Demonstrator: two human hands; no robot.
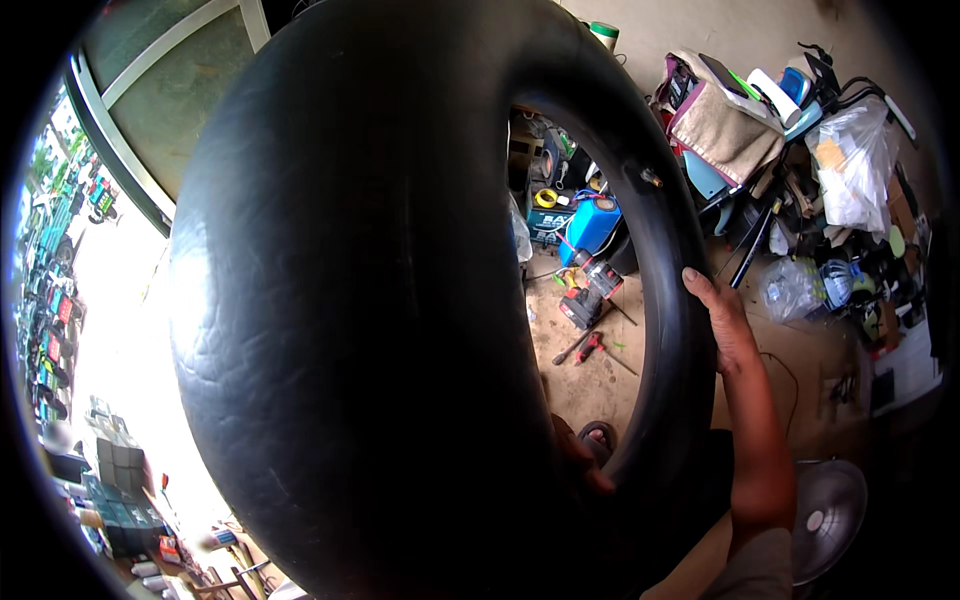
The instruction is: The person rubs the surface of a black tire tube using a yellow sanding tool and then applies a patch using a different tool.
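Close before the face, a big black inner tube [380,300] is held upright: right hand [722,320] flat against its outer edge, left hand [578,455] gripping inside. Steady both sides, minding the valve [651,179].

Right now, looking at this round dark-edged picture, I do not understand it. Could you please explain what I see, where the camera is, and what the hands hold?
There is no machine here: a person works with two bare hands. The camera sits on the person's head and looks down through a very wide lens, so straight edges bend and the corners go dark.

The big black inflated rubber inner tube fills most of the view, held up close to the camera. The right hand lies flat on its outer edge. The left hand is at the inside of the ring, low down; its grip is partly hidden.

A small metal valve stem sticks out of the tube. Through the ring you see the concrete floor with a blue plastic canister and scattered hand tools.
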